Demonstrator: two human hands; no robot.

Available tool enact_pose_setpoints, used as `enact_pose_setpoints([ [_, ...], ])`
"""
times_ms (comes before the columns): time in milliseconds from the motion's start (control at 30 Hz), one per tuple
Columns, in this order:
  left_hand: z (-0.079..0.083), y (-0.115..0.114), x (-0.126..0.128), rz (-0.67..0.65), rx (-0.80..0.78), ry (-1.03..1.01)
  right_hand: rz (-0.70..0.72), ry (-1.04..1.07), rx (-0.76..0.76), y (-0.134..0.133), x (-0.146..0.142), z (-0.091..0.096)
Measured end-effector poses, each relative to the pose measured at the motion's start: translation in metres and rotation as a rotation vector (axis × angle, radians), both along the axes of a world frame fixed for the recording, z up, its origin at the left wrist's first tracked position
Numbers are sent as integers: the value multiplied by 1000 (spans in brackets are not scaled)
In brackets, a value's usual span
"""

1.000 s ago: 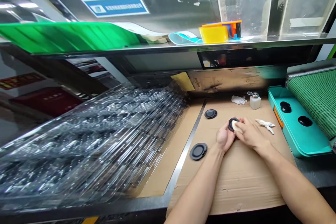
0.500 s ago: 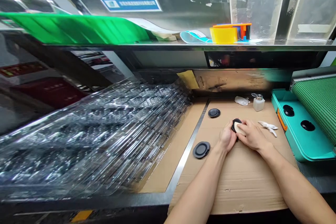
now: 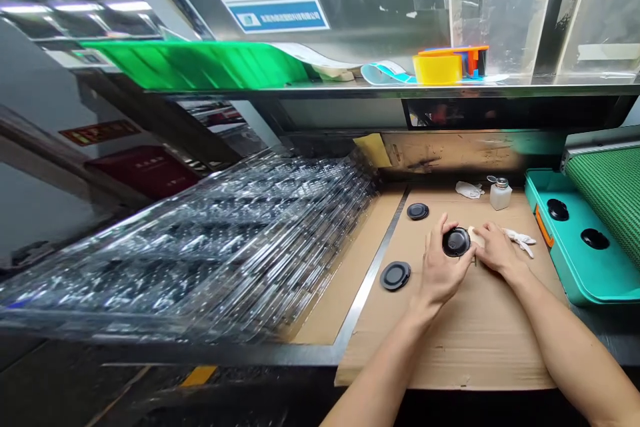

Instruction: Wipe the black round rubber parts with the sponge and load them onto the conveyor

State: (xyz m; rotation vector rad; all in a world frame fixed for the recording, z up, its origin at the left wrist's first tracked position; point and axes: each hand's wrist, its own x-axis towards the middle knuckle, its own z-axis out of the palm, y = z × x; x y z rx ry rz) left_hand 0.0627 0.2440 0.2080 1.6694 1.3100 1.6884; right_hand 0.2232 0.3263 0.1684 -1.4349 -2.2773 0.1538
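My left hand (image 3: 439, 275) grips a round black cap-like part (image 3: 456, 242) by its rim, glossy face up, above the cardboard. Close beside its right edge, my right hand (image 3: 498, 251) pinches an off-white pad or folded cloth (image 3: 475, 237), partly hidden by the fingers. To the left on the cardboard lie two more groups of black discs: a nearer one (image 3: 395, 276) and a farther one (image 3: 418, 211). A crumpled white cloth (image 3: 521, 240) rests just beyond my right hand.
Stacked clear plastic trays (image 3: 210, 247) fill the left side. A white pump bottle (image 3: 501, 195) and another white cloth (image 3: 469, 189) stand at the back. At right, a teal tray (image 3: 575, 260) holds two black parts under a green conveyor belt (image 3: 610, 187). A metal shelf (image 3: 350, 91) spans above.
The black part has turned to face up, held at its rim by my opened-out left hand. My right hand has drawn the pad off its face to the right. The view has shifted slightly.
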Motion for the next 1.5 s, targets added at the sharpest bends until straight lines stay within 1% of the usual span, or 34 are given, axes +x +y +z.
enact_pose_setpoints([
  [67,3,-15,-2,60,123,182,-11,10,5,4,4,-1],
  [133,4,-26,-6,85,178,278,-2,18,10,7,7,-2],
  [233,4,-34,-11,129,162,331,8,37,18,10,10,-5],
  [367,1,-39,-15,144,100,319,19,58,33,13,11,-7],
  [500,-3,-44,-21,149,9,300,-1,45,-3,13,12,-5],
  [533,-3,-45,-22,126,-36,315,0,40,-10,13,12,-4],
  [633,-5,-48,-25,-39,-279,417,5,35,-13,13,13,-2],
  [667,-5,-48,-25,-72,-362,478,6,36,-13,13,13,-2],
  [700,-6,-49,-24,-69,-422,550,4,37,-13,13,13,-2],
  [733,-7,-49,-24,-29,-456,625,1,39,-14,13,13,-2],
  [800,-9,-48,-22,101,-477,750,-5,41,-19,13,13,-3],
  [867,-11,-46,-20,193,-509,801,-8,45,-22,14,13,-4],
  [933,-11,-45,-21,243,-549,820,-5,51,-22,14,13,-4],
  [1000,-9,-47,-25,256,-564,846,-4,57,-25,14,13,-3],
  [1033,-8,-49,-27,232,-563,866,-4,58,-27,13,13,-3],
  [1067,-7,-51,-30,180,-558,888,-3,57,-29,13,13,-3],
  [1200,3,-63,-39,-186,-563,932,9,44,-20,15,12,-4],
  [1233,6,-65,-42,-261,-576,934,8,41,-19,15,12,-5],
  [1300,15,-69,-50,-362,-601,949,6,39,-22,15,12,-6],
  [1333,20,-71,-56,-382,-602,960,5,40,-26,15,12,-6],
  [1367,25,-72,-64,-373,-595,965,4,43,-30,15,12,-6],
  [1433,35,-71,-86,-287,-583,952,7,48,-41,14,11,-5],
  [1500,41,-65,-112,-175,-580,933,14,55,-50,13,11,-4],
])
